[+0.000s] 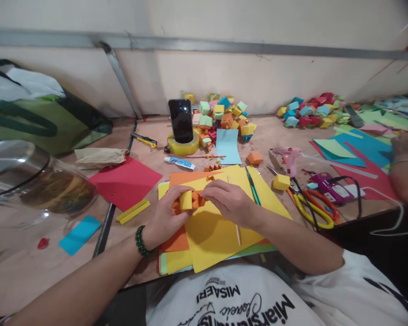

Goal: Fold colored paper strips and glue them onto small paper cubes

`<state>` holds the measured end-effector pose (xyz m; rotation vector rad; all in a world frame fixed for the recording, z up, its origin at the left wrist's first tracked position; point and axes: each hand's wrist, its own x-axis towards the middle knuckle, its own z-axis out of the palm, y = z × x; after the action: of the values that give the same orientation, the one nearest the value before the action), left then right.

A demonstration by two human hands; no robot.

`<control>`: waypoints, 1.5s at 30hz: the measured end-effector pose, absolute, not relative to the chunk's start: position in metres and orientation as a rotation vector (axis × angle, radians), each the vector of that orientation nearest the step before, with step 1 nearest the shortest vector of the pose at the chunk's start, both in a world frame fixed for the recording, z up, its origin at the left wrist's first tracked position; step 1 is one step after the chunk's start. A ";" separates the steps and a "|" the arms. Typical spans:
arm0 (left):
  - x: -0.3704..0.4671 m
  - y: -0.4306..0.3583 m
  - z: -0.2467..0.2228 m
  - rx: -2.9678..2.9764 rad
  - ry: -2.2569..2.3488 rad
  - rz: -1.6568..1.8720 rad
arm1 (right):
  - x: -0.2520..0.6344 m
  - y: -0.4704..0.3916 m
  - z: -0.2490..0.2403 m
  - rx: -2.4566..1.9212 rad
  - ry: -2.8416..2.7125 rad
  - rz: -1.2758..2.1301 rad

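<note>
My left hand [168, 215], with a green bead bracelet at its wrist, holds a small folded paper piece [186, 200] in yellow and orange. The fingers of my right hand [229, 201] are pinched together at the right side of the orange part of that piece. Both hands are over a stack of yellow paper sheets [211, 246], with orange and green sheets showing beneath. A thin white stick [238, 234] and a green pen-like tool [253, 188] lie on the sheets. Small orange folded strips [213, 168] are just behind the stack.
A phone [181, 121] stands on a yellow tape roll [183, 146]. Colourful paper cubes [224, 113] are piled behind. At right are a pink glue gun [289, 158], scissors [314, 213] and another person's arm [406, 167]. A glass jar [54, 190] and green bag [47, 122] stand left.
</note>
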<state>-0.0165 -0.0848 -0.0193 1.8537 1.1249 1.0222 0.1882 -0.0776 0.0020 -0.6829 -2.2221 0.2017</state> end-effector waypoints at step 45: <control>-0.018 -0.084 -0.023 1.723 1.062 1.009 | 0.198 -0.086 0.007 -0.727 -2.107 0.411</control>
<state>-0.0182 -0.0839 -0.0234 1.7225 1.0620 1.0091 0.1983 -0.0857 0.0072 -0.7265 -2.1068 0.4106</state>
